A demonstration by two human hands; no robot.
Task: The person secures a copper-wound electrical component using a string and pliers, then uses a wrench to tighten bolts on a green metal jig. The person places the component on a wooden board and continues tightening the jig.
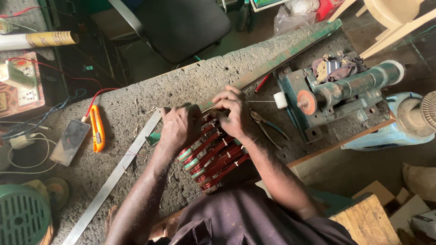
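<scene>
Head view, looking down on a rough grey workbench point(190, 86). Both hands work at one thing — a bundle of red copper-wire coils point(213, 159), laid side by side and tied at intervals with pale thread, resting at the near edge of the bench against the person's lap.

Left hand point(179, 127): fingers curled down over the upper left end of the coils, closed on the windings. Right hand point(234, 113): fingers bunched tight at the top of the bundle, pinching at the wire or a tie; which one cannot be told, the fingertips hide it. The two hands sit just beside each other, nearly touching.

Around them: a long green metal bar point(281, 56) runs diagonally behind the hands. A flat steel strip point(113, 179) lies slantwise to the left of the left forearm. Pliers point(268, 127) with dark handles lie just right of the right wrist. Further right — a green hand-winding machine point(345, 90) with a small white spool point(280, 100) at its shaft. Left side of the bench: an orange utility knife point(96, 128) and a phone point(70, 141), near each other, well apart from the hands.
</scene>
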